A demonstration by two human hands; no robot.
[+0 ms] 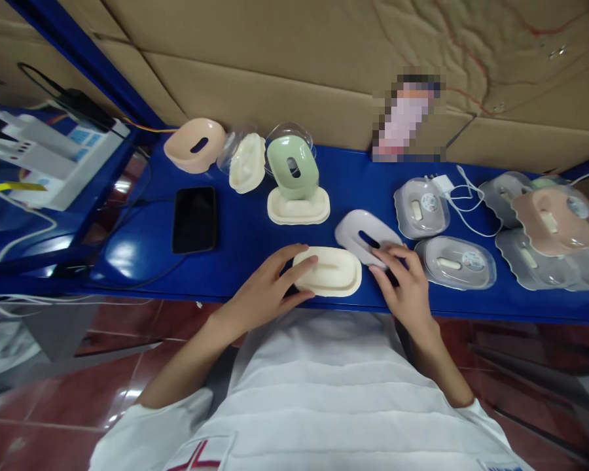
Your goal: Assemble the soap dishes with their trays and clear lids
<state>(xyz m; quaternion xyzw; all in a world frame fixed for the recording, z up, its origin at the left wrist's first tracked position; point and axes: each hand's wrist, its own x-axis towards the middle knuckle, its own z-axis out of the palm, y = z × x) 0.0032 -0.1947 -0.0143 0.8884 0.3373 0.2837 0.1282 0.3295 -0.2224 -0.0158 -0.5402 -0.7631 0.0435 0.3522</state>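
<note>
Left hand (pixel 285 280): thumb and fingers hold the left end of the cream tray (pixel 334 278) in a narrow grip, thumb at the near edge, index finger laid across the top.
Right hand (pixel 405 278): thumb and fingers pinch the near right rim of the lilac dish (pixel 351 226); we cannot see their undersides.
Cream tray: oval, pale, with a stepped rim and a narrow mark along the middle, groove or ridge we cannot tell; at the front of the blue table (pixel 245 261).
Lilac dish: oval, smooth, a dark slot through its floor; set slantwise, behind and right of the cream tray.
Forearms: we reach forward from white sleeves (pixel 160 418), converging, both palms turned down.
Behind: we note a green dish (pixel 279 157) tilted over a second cream tray (pixel 299 214); a peach dish (pixel 179 157) farther left.
Left side: black flat device (pixel 195 219), lying face up.
Right side: two clear-covered dishes (pixel 422 226), one behind the other; a white charger (pixel 443 184) beside the rear one.
</note>
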